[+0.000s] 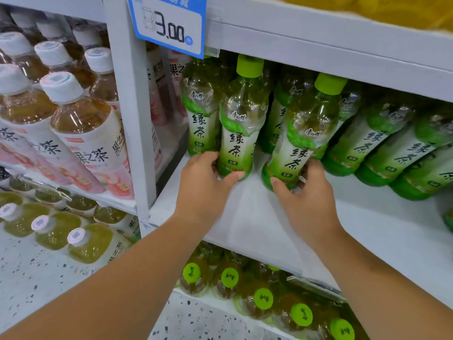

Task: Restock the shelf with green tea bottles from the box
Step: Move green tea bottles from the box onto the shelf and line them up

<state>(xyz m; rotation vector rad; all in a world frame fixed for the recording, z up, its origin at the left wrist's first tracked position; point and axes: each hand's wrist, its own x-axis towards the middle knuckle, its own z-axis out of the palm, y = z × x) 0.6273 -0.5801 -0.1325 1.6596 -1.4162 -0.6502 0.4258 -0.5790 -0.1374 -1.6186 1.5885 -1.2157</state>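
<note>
Gripping green tea bottle (236, 133) in left hand (208, 177), second bottle (297, 146) in right hand (304, 190); at partly restocked shelf (269, 229) (front bare).

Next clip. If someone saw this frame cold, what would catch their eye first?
At centre, the left hand and right hand each grip the base of a clear plastic, lime-capped bottle on the white shelf board: the left green tea bottle and the right green tea bottle. A blue-and-white price tag reading 3.00 hangs above; white-capped amber tea bottles fill the bay to the left.
</note>
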